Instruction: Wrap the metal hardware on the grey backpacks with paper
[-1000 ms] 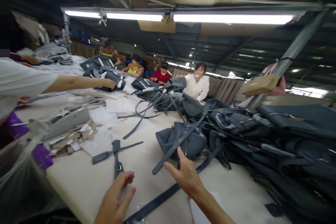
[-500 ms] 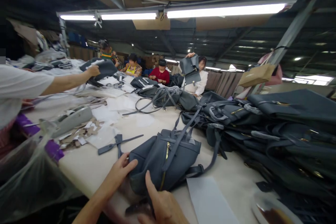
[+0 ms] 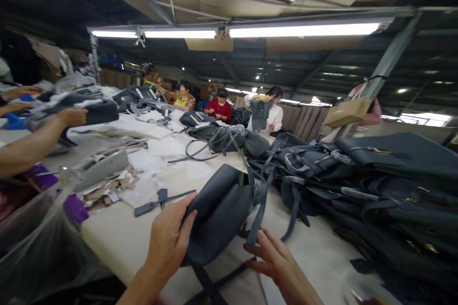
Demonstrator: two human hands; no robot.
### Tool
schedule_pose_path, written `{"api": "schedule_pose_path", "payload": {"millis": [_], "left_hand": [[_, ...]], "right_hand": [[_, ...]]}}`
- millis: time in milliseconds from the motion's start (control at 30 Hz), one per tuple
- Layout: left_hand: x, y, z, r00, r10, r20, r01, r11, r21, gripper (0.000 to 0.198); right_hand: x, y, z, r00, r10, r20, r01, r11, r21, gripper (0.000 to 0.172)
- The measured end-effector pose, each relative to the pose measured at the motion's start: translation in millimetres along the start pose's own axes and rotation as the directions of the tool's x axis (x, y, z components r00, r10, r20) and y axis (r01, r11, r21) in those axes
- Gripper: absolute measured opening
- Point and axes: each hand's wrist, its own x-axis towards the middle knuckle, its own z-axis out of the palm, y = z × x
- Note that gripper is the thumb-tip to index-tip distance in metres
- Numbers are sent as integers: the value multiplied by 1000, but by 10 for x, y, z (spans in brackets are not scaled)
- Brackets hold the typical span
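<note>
Near: the left hand [image 3: 168, 240], fingers spread, grips the left side of a tilted dark grey leather backpack [image 3: 214, 214] above the cream worktable [image 3: 114, 233]. The open right hand [image 3: 275, 262], fingers spread, lies just beside its strap [image 3: 258, 212]. Right: stacked dark grey bags [image 3: 390, 186]. Far: a co-worker [image 3: 274, 109] holds up a grey bag [image 3: 260, 114].

this is a bag factory workshop. dark grey leather handbags [image 3: 390, 186] pile up at right on a long cream work table [image 3: 118, 233], with seated workers [image 3: 218, 107] at the far end.
</note>
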Motion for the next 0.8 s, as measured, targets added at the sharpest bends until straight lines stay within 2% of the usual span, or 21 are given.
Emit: {"api": "schedule_pose_path", "payload": {"millis": [33, 100, 167, 200, 267, 300, 367, 433, 500, 567, 633, 700, 800], "left_hand": [[35, 15, -55, 997, 52, -51, -49, 998, 50, 31], [57, 30, -150, 978, 171, -115, -155, 978, 137, 28], [-21, 35, -196, 937, 325, -126, -297, 934, 199, 30], [-101, 32, -193, 905, 410, -113, -380, 899, 216, 33], [-328, 10, -140, 849, 522, -80, -495, 840, 223, 39], [-457, -9, -99, 840, 539, -59, -517, 829, 214, 39], [-683, -59, -20, 893, 446, -64, -428, 884, 190, 35], [-804, -115, 23, 955, 287, -73, -274, 950, 149, 31], [-789, -166, 20, 987, 144, -65, -135, 983, 120, 38], [-679, -204, -18, 997, 32, -71, -23, 991, 132, 47], [-549, -230, -76, 994, -60, -95, 74, 986, 150, 52], [-465, -241, -135, 986, -134, -102, 148, 978, 144, 55], [-478, -228, -177, 984, -176, -39, 179, 977, 118, 56]], "right_hand": [[39, -75, 3, 999, -42, -23, 41, 997, -71, 59], [130, -180, -2, 983, -166, -77, 131, 932, -338, 44], [207, -249, -35, 967, -225, -119, 138, 856, -498, 46], [230, -272, -59, 973, -190, -135, 108, 880, -462, 47], [242, -283, -98, 992, -21, -122, -3, 981, -196, 54], [233, -264, -105, 994, 64, -92, -70, 996, -58, 62], [207, -166, -82, 985, 160, -67, -157, 986, 52, 79], [206, -1, -15, 978, 181, -106, -183, 983, -8, 90], [257, 181, 64, 978, 147, -150, -159, 985, -70, 93], [354, 313, 117, 983, 58, -176, -80, 990, -120, 77], [467, 334, 106, 981, -38, -189, 6, 986, -168, 54], [567, 212, 12, 975, -119, -190, 78, 975, -208, 42], [671, -187, -251, 942, -254, -219, 194, 946, -261, 39]]}}
